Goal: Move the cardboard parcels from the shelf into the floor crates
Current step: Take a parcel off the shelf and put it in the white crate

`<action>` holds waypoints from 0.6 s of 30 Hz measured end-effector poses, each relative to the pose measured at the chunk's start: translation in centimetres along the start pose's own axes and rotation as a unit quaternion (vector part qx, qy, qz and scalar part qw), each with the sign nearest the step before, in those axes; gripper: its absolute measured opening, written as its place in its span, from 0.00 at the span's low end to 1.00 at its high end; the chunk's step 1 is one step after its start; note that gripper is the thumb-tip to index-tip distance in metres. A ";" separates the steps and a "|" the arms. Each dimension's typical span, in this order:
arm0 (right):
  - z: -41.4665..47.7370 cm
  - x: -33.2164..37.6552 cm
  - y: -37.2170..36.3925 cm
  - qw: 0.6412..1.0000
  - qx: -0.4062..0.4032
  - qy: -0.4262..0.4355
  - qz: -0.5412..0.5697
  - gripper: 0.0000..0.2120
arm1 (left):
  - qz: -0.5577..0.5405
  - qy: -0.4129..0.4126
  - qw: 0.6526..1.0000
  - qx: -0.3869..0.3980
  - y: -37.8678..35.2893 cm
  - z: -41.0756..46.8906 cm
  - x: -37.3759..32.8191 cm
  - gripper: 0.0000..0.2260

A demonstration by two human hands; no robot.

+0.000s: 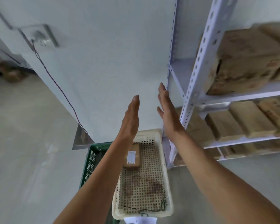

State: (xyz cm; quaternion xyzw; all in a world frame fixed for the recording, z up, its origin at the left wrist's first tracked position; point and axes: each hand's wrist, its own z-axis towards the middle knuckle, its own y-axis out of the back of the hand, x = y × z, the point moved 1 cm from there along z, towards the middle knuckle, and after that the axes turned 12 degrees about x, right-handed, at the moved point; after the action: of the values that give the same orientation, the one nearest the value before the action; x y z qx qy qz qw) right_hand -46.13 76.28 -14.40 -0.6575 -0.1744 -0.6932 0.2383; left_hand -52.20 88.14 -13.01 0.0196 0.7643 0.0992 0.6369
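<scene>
My left hand and my right hand are raised in front of me, fingers straight, palms facing each other, holding nothing. Below them a white perforated crate stands on the floor with one small cardboard parcel lying at its far end, a white label on top. A green crate stands to its left, mostly hidden by my left forearm. To the right a white metal shelf carries several cardboard parcels, among them a large one on the upper board and flatter ones below.
A pale wall fills the middle, with a thin red cord running down it to a grey panel on the floor. Grey floor stretches to the left. Brown items lie blurred at the far left.
</scene>
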 end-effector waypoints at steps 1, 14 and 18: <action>-1.2 1.5 0.8 1.000 0.004 0.009 -0.002 0.35 | 0.001 -0.011 1.000 0.002 -1.3 -0.8 -1.2 0.40; -17.9 14.1 17.8 0.992 -0.067 0.094 -0.055 0.53 | -0.035 -0.117 0.986 0.117 -22.3 -7.7 -12.8 0.37; -21.0 15.8 23.6 0.987 -0.123 0.091 -0.045 0.38 | -0.044 -0.117 0.980 0.152 -28.3 -7.7 -15.4 0.37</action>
State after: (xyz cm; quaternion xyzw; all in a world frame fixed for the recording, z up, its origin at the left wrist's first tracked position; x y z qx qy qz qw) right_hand -50.68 43.53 -1.99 -0.6071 -0.0949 -0.7765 0.1391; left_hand -54.13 57.00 -1.80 0.0938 0.6905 -0.0491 0.7155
